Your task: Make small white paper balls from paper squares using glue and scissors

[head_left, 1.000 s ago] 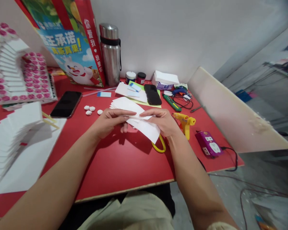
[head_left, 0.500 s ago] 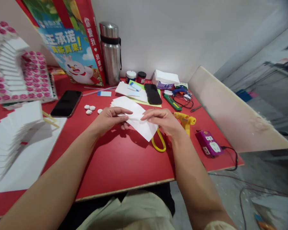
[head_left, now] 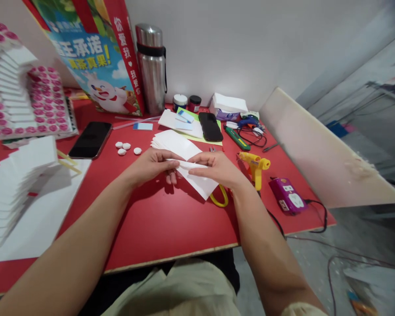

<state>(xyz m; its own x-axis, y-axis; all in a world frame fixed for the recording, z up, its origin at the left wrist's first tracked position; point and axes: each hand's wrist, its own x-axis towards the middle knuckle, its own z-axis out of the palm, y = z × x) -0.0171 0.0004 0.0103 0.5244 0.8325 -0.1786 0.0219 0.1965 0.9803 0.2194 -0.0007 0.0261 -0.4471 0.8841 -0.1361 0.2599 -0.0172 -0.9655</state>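
Above the red table, both my hands hold a white sheet of paper (head_left: 200,182) with a crease across it. My left hand (head_left: 154,166) pinches its left edge between thumb and fingers. My right hand (head_left: 213,166) grips the upper right part, thumb in front and fingers behind. Just behind my hands lies a small stack of white paper (head_left: 176,142). Beyond the lower right corner of the sheet, a yellow loop handle (head_left: 223,199) shows in part; the rest of that tool is hidden by my hand and the paper.
Right of my hands are a yellow glue gun (head_left: 257,166) and a purple power strip (head_left: 288,195) with a cable. At left are a black phone (head_left: 91,139), several white discs (head_left: 121,152) and fanned white folded pieces (head_left: 16,184). A steel thermos (head_left: 151,72) stands behind.
The sheet has tilted, its near half now bent along a crease toward me. My right hand has shifted slightly left and down, its thumb now on the paper's front.
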